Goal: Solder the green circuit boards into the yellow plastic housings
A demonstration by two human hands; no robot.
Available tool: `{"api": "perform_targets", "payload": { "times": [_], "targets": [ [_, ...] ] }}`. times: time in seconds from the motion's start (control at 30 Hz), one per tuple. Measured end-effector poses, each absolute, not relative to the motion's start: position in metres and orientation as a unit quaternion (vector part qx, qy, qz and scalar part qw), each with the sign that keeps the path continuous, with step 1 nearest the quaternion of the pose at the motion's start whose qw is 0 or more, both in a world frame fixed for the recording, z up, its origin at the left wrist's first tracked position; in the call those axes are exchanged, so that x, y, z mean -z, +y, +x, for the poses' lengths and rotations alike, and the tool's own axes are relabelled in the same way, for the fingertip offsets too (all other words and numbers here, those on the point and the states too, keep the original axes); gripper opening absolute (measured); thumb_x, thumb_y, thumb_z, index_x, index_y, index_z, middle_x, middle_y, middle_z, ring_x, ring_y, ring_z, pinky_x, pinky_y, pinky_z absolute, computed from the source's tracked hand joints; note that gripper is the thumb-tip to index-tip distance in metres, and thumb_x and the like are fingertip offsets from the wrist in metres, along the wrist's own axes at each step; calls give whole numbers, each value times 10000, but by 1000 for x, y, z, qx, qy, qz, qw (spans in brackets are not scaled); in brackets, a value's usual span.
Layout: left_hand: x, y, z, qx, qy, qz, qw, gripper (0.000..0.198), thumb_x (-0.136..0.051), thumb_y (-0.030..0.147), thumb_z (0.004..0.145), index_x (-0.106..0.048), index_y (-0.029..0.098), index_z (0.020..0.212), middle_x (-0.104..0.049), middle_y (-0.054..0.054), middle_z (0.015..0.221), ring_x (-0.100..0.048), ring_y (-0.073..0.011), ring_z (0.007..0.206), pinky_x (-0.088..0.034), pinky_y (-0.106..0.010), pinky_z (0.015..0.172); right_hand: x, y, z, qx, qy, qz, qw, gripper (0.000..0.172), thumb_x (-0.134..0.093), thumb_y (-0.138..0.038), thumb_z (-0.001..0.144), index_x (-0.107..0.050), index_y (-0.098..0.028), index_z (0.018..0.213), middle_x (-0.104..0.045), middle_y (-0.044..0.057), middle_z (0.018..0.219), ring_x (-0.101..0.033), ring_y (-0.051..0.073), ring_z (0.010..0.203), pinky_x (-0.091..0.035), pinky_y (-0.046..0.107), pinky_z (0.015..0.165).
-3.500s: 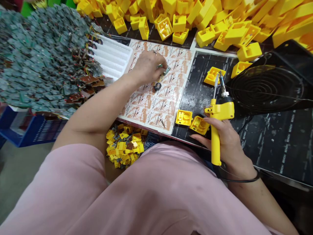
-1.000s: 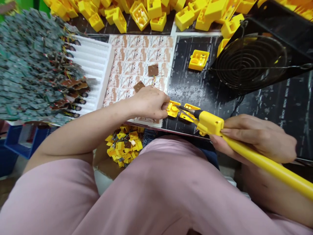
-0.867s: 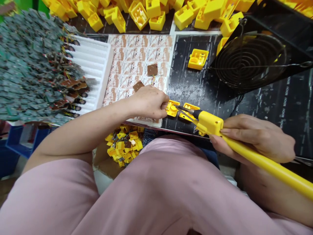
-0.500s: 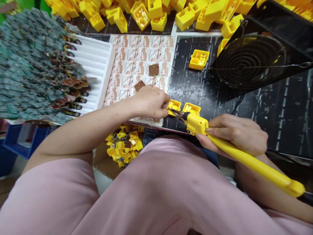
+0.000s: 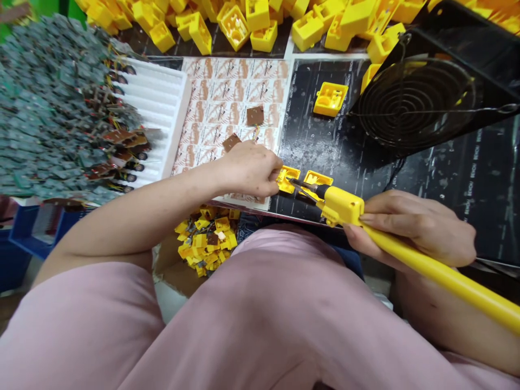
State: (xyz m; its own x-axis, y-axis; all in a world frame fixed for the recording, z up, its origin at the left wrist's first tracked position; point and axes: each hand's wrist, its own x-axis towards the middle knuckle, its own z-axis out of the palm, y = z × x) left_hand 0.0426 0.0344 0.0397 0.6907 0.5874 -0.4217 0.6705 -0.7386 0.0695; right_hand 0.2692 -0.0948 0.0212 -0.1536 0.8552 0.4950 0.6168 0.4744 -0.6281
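Note:
My right hand [image 5: 418,227] grips a yellow soldering iron [image 5: 345,206] by its long handle. Its dark tip points left and reaches over a small open yellow plastic case [image 5: 287,179] on the bench; whether it touches anything inside, I cannot tell. My left hand [image 5: 254,169] is closed, its thumb and finger pinched at that case's left edge, with the fingertips partly hidden. A second open yellow case [image 5: 319,177] sits just to the right, partly behind the iron. Beyond my left hand lie two brown square boards, one [image 5: 255,115] farther off and one [image 5: 232,142] beside my wrist.
A black fan [image 5: 410,103] stands at the right back, near another yellow case [image 5: 331,99]. Yellow cases [image 5: 235,27] are heaped along the back. A white foam tray [image 5: 162,108] and piled grey parts [image 5: 52,108] fill the left. Below the bench edge is a box of yellow parts [image 5: 209,244].
My right hand has drawn the soldering iron to the right, and its tip has shifted from the case's left edge towards its middle. My left hand has stayed nearly still.

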Motion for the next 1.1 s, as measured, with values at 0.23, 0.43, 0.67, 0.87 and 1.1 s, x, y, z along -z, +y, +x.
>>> {"api": "perform_targets", "payload": {
  "times": [0.23, 0.43, 0.67, 0.87, 1.1],
  "targets": [
    [-43, 22, 37, 178, 346, 917, 89, 208, -525, 313, 780, -685, 193, 838, -660, -47, 713, -636, -244, 772, -449, -398, 828, -9, -98, 273, -119, -763, -425, 472, 221, -794, -255, 769, -644, -251, 931, -681, -14, 684, -631, 125, 526, -476, 221, 406],
    [-31, 8, -10, -28, 391, 903, 174, 425, -523, 478, 855, -667, 178, 1119, -728, -82, 1059, -638, -275, 1051, -432, -422, 992, 9, -113, 275, -83, -673, -543, 496, 493, -843, -284, 716, -688, -271, 1184, -762, 29, 855, -685, 166, 576, -478, 238, 385],
    [-8, -13, -26, -189, 489, 828, 198, 474, -578, 454, 897, -572, 178, 1281, -710, -74, 1215, -621, -219, 1156, -421, -373, 1033, 20, -115, 272, -91, -638, -521, 559, 579, -865, -179, 651, -708, -286, 1198, -762, 16, 879, -677, 152, 590, -519, 236, 467],
    [18, -17, -15, -282, 480, 813, 173, 157, -587, 354, 913, -675, 232, 868, -764, 0, 981, -668, -185, 997, -408, -395, 1030, 17, -119, 271, -91, -621, -557, 544, 491, -822, -212, 718, -707, -313, 1184, -762, -1, 903, -680, 146, 625, -554, 262, 522],
    [21, -8, 7, -272, 444, 843, 137, 153, -583, 289, 927, -725, 245, 887, -747, 30, 823, -655, -175, 890, -362, -410, 1058, 24, -116, 273, -91, -614, -529, 579, 505, -834, -155, 681, -723, -283, 1157, -765, 5, 914, -677, 123, 625, -564, 226, 549]
  ]
}}
